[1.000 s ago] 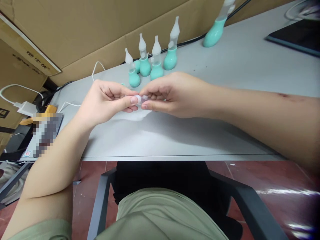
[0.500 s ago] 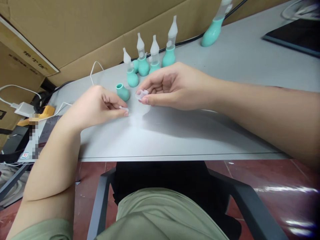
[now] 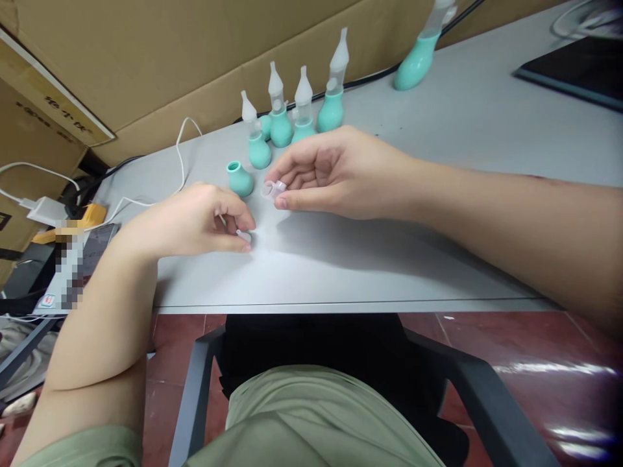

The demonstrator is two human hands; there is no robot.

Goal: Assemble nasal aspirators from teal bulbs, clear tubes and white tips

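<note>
My left hand [image 3: 209, 220] pinches a small white nozzle tip [image 3: 244, 235], partly hidden by the fingers, just above the table. Between the thumb and fingers of my right hand [image 3: 316, 172] is a clear plastic tube piece [image 3: 272, 189], its round open end facing left. The two pieces are apart. Beyond my hands stands a loose teal rubber bulb [image 3: 239, 179] with its mouth open upward. Behind it are several nasal aspirators [image 3: 259, 150], each a teal bulb with a clear tube and a white pointed tip. My right hand hides the base of one.
Another aspirator [image 3: 417, 61] leans at the back right near a black cable. A dark flat device [image 3: 574, 71] lies at far right. White cords and a charger [image 3: 48, 211] are at left. Cardboard [image 3: 170, 58] walls the back; the table edge [image 3: 341, 306] runs before me.
My left hand has come down toward me and slightly right with the nozzle tip. My right hand has barely moved, turning the clear tube piece a little.
</note>
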